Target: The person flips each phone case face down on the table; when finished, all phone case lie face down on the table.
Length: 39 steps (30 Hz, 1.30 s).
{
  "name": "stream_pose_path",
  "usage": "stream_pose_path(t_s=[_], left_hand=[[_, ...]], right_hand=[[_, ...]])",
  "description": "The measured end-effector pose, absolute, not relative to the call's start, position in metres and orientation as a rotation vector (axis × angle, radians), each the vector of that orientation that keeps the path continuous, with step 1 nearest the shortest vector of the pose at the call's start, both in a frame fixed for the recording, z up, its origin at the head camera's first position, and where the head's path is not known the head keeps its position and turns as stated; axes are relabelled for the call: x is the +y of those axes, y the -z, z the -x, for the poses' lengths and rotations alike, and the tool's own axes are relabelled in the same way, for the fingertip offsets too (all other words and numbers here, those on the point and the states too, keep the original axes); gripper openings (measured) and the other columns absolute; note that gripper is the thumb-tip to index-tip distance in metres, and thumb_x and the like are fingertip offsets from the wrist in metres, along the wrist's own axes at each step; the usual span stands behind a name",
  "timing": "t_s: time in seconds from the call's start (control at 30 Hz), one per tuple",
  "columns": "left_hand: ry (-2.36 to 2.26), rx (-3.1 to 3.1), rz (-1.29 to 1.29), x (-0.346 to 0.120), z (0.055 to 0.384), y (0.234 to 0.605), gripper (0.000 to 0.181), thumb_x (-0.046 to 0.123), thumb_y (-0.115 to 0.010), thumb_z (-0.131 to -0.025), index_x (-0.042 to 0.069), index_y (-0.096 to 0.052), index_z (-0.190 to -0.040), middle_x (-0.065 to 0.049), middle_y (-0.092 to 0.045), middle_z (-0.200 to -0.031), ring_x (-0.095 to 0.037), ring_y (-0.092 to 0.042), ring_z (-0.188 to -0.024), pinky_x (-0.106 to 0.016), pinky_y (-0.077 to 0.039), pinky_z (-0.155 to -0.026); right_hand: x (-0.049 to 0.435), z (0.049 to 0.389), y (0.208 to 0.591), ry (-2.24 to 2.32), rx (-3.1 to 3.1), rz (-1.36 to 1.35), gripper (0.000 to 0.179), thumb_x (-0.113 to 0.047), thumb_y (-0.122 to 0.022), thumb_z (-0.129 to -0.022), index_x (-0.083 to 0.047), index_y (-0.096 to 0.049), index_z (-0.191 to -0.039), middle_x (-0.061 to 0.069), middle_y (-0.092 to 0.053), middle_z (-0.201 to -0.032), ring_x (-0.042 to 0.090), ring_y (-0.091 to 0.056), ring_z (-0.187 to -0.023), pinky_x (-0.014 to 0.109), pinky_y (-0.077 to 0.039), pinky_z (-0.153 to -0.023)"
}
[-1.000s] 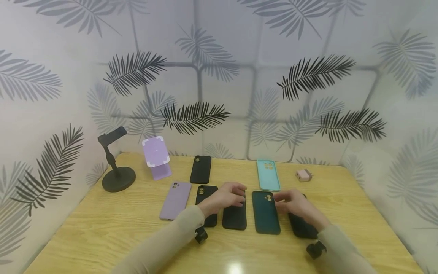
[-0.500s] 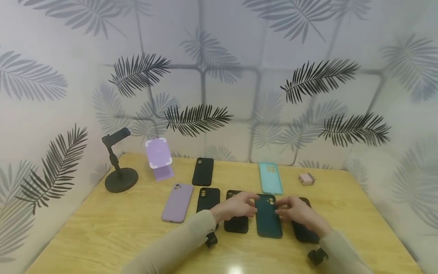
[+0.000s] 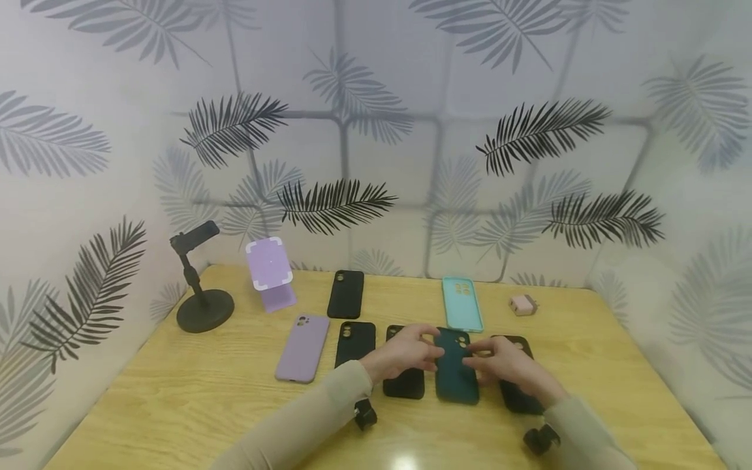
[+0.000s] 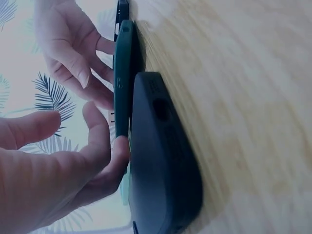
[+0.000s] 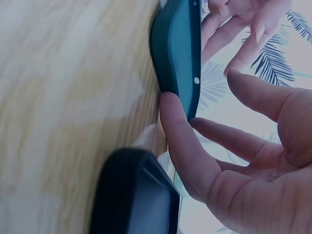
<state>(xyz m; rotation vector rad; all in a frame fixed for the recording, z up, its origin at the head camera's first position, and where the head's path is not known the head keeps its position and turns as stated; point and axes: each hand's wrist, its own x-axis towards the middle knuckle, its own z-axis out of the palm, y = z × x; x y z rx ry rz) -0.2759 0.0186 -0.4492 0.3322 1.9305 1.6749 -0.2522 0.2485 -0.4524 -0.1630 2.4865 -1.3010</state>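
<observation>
A dark teal phone case (image 3: 457, 375) lies back up between my two hands. My left hand (image 3: 405, 356) reaches over a black phone case (image 3: 405, 385), its fingertips at the teal case's left edge. In the left wrist view its fingers (image 4: 100, 141) are bent a little, and the thumb stands apart. From the other side, my right hand (image 3: 508, 362) touches the teal case's right edge with its fingertips. The right wrist view shows one finger (image 5: 180, 131) against the teal case's corner (image 5: 168, 63), thumb apart. Another black phone case (image 3: 519, 395) lies partly under my right hand.
To the left lie a lilac phone case (image 3: 303, 349) and a black case (image 3: 355, 343) partly behind my left arm. Farther back are another black case (image 3: 345, 294), a turquoise case (image 3: 463, 303), a pink charger plug (image 3: 523, 305), a lilac stand (image 3: 270, 264) and a black stand (image 3: 204, 310).
My left hand has moved right, from over the black case to the teal case's left edge. My right hand stays by the teal case's right edge, its fingers shifting slightly.
</observation>
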Motion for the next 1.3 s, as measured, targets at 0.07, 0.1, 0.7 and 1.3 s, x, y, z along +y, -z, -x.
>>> stream_pose_path(t_s=[0.07,0.1,0.7,1.3], left_hand=[[-1.709,1.916,-0.297,0.019,0.276,0.450,0.050,0.005,-0.062,-0.095,-0.001,-0.045,-0.141,-0.016,-0.060,-0.116,-0.034,-0.066,-0.099,-0.043,-0.058,-0.086],[-1.721,1.911,-0.285,0.019,0.277,0.450,0.050,0.005,-0.062,-0.094,-0.002,-0.045,-0.141,-0.015,-0.059,-0.113,-0.032,-0.065,-0.098,-0.043,-0.058,-0.086],[-1.769,1.882,-0.377,0.024,0.280,0.449,0.068,0.009,-0.063,-0.095,0.012,-0.028,-0.153,-0.024,-0.048,-0.140,-0.026,-0.068,-0.102,-0.046,-0.057,-0.090],[-1.575,1.893,-0.461,0.027,0.277,0.453,0.064,0.008,-0.065,-0.094,0.016,-0.036,-0.151,-0.024,-0.046,-0.142,-0.031,-0.064,-0.112,-0.046,-0.056,-0.092]], right_hand=[[0.247,0.252,0.453,1.326,2.453,0.166,0.055,-0.023,-0.070,-0.092,0.010,-0.054,-0.132,0.037,-0.050,-0.135,0.023,-0.072,-0.084,0.037,-0.060,-0.075],[0.246,0.251,0.453,1.337,2.439,0.175,0.056,-0.023,-0.069,-0.092,0.011,-0.053,-0.133,0.037,-0.049,-0.136,0.024,-0.072,-0.084,0.037,-0.060,-0.075],[0.238,0.254,0.461,1.520,2.175,0.354,0.065,-0.039,-0.059,-0.098,0.010,-0.047,-0.139,0.030,-0.048,-0.142,0.035,-0.060,-0.120,0.044,-0.056,-0.091],[0.260,0.252,0.461,1.789,1.983,0.323,0.071,-0.015,-0.062,-0.097,0.006,-0.022,-0.152,0.035,-0.036,-0.148,0.024,-0.062,-0.116,0.043,-0.056,-0.093]])
